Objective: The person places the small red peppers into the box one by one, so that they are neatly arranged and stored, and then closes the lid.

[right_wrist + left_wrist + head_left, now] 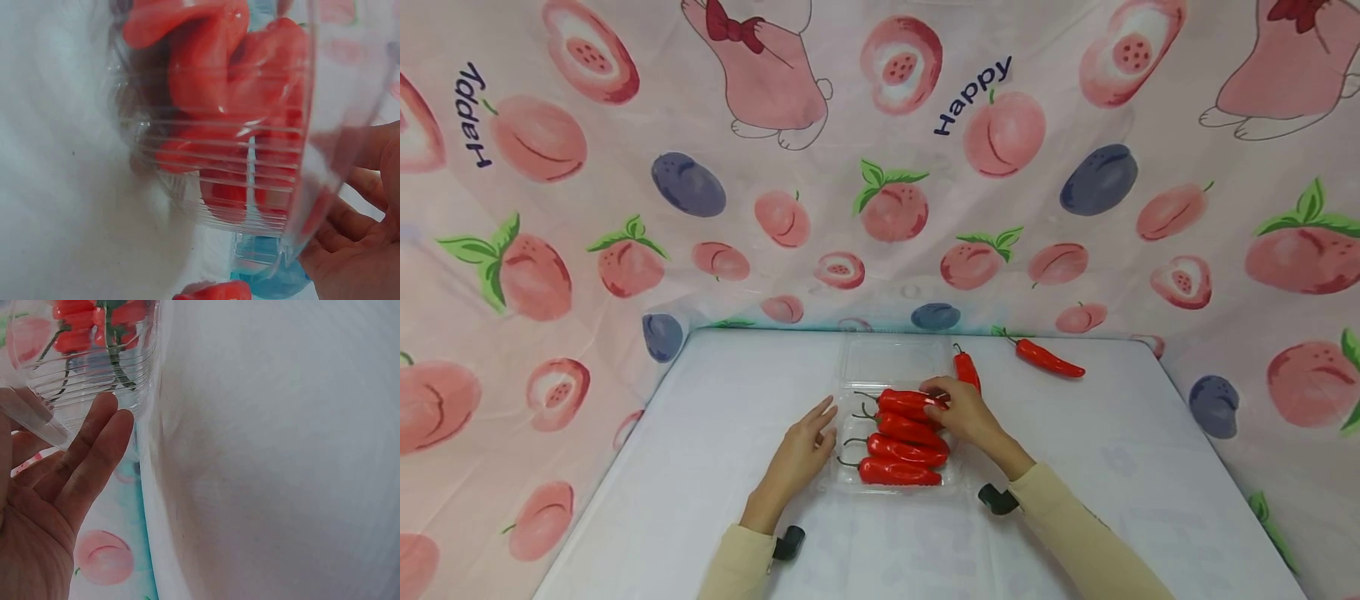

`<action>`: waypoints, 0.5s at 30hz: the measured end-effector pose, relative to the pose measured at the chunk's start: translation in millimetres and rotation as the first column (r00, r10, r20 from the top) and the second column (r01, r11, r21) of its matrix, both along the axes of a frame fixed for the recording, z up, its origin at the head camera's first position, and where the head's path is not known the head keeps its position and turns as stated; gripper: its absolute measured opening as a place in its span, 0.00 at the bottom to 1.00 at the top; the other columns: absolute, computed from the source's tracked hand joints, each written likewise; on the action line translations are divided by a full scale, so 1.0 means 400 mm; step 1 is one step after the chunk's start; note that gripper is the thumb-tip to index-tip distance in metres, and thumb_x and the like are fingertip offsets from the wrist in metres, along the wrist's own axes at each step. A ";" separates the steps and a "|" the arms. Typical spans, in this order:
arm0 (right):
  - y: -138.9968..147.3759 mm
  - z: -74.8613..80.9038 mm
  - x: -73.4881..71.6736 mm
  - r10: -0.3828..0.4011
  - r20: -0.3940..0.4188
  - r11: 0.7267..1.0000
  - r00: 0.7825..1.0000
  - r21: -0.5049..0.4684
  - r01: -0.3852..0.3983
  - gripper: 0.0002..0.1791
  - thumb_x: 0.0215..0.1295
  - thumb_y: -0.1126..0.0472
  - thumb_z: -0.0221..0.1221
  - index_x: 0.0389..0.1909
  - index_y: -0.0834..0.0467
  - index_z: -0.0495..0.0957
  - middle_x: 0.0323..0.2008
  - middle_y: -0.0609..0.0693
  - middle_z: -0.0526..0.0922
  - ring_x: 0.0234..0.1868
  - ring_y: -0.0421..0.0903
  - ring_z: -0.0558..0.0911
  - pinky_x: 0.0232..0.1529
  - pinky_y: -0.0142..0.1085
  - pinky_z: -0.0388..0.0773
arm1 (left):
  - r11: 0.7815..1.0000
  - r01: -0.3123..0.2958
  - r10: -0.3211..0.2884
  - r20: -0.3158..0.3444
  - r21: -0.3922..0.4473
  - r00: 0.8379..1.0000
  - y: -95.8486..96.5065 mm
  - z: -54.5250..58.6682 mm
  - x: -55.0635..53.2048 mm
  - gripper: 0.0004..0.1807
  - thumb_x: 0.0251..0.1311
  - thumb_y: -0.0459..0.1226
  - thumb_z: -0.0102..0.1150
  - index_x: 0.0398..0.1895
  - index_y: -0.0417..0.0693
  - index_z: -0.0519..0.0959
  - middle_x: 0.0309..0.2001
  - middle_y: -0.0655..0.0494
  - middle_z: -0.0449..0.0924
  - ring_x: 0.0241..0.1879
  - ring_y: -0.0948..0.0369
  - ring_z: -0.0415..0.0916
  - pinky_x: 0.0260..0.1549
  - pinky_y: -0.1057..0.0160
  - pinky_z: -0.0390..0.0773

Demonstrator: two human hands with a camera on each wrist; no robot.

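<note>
Several glossy red chili peppers [901, 471] with dark stems lie side by side in a clear plastic clamshell box [850, 477]. Its lid [895, 358] is folded back at the far side. My right hand [968, 412] reaches over the box's right rim and pinches the blunt end of the farthest chili pepper [901, 402] in it. My left hand [801, 454] is at the box's left side, fingers extended; in the left wrist view, the fingertips [105, 405] meet the ribbed wall. In the right wrist view, red peppers [206, 69] show through the clear side, and fingers [350, 222] are partly behind it.
Behind the right hand, one loose red chili pepper [966, 367] lies beside the lid. Another red chili pepper [1049, 358] lies near the back edge of the white table [1075, 517]. A fruit-printed cloth [880, 283] hangs behind the table.
</note>
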State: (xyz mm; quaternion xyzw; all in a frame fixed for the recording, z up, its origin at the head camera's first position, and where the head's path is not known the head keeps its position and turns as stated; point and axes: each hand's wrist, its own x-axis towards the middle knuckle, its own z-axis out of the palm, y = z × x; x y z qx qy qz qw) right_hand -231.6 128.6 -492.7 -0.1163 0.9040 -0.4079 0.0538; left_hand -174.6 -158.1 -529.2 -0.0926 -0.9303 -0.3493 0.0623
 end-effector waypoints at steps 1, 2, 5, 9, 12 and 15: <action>0.002 0.002 0.001 0.000 -0.003 1.000 1.000 -0.003 0.000 0.20 0.62 0.64 0.65 0.55 0.52 0.79 0.52 0.51 0.83 0.54 0.52 0.81 0.52 0.46 0.82 | 1.000 0.000 0.000 -0.001 0.000 1.000 0.000 0.000 0.000 0.24 0.64 0.34 0.58 0.65 0.41 0.74 0.72 0.53 0.67 0.27 0.72 0.70 0.27 0.73 0.75; 0.004 0.005 0.003 0.002 -0.009 1.000 1.000 -0.002 -0.002 0.20 0.62 0.64 0.64 0.55 0.52 0.79 0.52 0.51 0.83 0.54 0.53 0.80 0.53 0.47 0.81 | 1.000 -0.001 0.001 -0.001 0.000 1.000 0.001 0.001 0.000 0.24 0.65 0.34 0.57 0.65 0.41 0.74 0.72 0.53 0.67 0.27 0.71 0.70 0.27 0.73 0.75; 0.010 0.016 0.008 0.011 -0.032 1.000 0.999 0.003 -0.011 0.20 0.63 0.63 0.64 0.56 0.52 0.78 0.53 0.53 0.83 0.55 0.54 0.80 0.56 0.49 0.80 | 1.000 -0.001 0.001 -0.003 0.001 1.000 0.002 0.003 0.001 0.24 0.65 0.34 0.57 0.65 0.41 0.74 0.72 0.53 0.67 0.27 0.71 0.71 0.27 0.73 0.75; 0.021 0.037 0.020 0.020 -0.045 1.000 0.999 -0.008 -0.020 0.20 0.63 0.60 0.64 0.57 0.52 0.78 0.55 0.55 0.82 0.54 0.53 0.80 0.56 0.49 0.80 | 1.000 -0.004 0.004 -0.002 0.001 1.000 0.004 0.002 0.002 0.24 0.64 0.34 0.58 0.65 0.41 0.74 0.71 0.52 0.67 0.27 0.71 0.71 0.26 0.73 0.75; 0.032 0.053 0.029 0.028 -0.068 0.999 0.997 -0.031 -0.030 0.21 0.63 0.59 0.63 0.57 0.52 0.77 0.55 0.55 0.82 0.54 0.52 0.80 0.56 0.49 0.80 | 1.000 -0.004 0.004 -0.005 0.001 1.000 0.004 0.000 0.002 0.24 0.64 0.34 0.58 0.64 0.41 0.74 0.71 0.51 0.68 0.26 0.71 0.70 0.26 0.73 0.74; 0.041 0.065 0.036 0.038 -0.102 0.998 0.994 -0.048 -0.043 0.21 0.63 0.58 0.63 0.58 0.53 0.77 0.55 0.55 0.82 0.55 0.52 0.80 0.57 0.49 0.79 | 1.000 0.001 -0.001 -0.007 0.002 1.000 0.003 0.000 0.002 0.24 0.64 0.34 0.57 0.64 0.40 0.74 0.71 0.51 0.67 0.26 0.72 0.70 0.26 0.73 0.74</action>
